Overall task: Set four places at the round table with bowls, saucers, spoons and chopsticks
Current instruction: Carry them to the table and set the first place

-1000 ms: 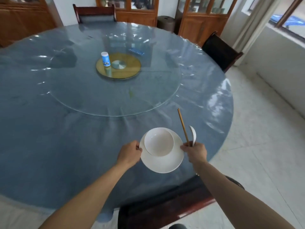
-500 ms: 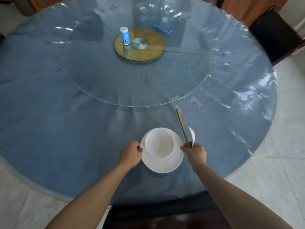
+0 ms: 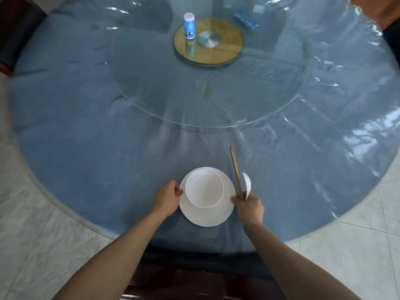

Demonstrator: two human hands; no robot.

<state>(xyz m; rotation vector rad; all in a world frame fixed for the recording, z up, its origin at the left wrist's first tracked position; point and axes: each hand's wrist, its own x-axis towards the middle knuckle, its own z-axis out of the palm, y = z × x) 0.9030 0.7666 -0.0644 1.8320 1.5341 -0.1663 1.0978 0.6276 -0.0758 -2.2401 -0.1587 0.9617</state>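
A white bowl (image 3: 204, 188) sits on a white saucer (image 3: 207, 216) near the front edge of the round blue-covered table (image 3: 86, 148). My left hand (image 3: 167, 197) grips the saucer's left rim. My right hand (image 3: 250, 207) touches the saucer's right rim and holds a pair of brown chopsticks (image 3: 235, 168) and a white spoon (image 3: 247, 185), both pointing away from me. Whether the saucer rests on the table or hovers just above it, I cannot tell.
A glass turntable (image 3: 216, 100) fills the table's middle, with a yellow round base (image 3: 208, 41), a small blue-and-white bottle (image 3: 189, 26) and a blue packet (image 3: 246, 20). A dark wooden chair (image 3: 194, 282) stands right below me. Dark chairs stand at the far left and far right.
The view has tilted down and shifted over the table. The saucer with the bowl has moved slightly further in over the table. Both hands keep the same grip.
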